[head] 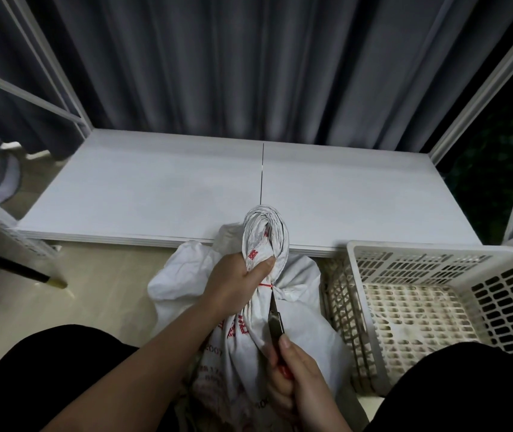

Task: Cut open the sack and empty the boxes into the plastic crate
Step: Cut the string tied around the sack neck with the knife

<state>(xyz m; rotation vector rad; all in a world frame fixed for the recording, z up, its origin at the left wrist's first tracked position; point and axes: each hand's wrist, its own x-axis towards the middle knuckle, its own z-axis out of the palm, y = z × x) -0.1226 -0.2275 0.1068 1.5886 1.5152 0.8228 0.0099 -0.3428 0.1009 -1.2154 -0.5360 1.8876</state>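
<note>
The left hand (236, 282) grips the twisted neck of the crinkled woven white sack (295, 325) on the floor; the right hand (295, 375) holds slim metal scissors (275, 319) at its red tie (266, 285), beside the perforated plastic crate (498, 307).

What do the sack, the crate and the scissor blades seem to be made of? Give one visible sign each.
Sack: likely woven plastic, matte white; it creases stiffly and carries red print.
Crate: moulded plastic, cream, dull; its walls are a slotted grid.
Scissor blades: apparently metal; dark, thin and pointed.
</note>
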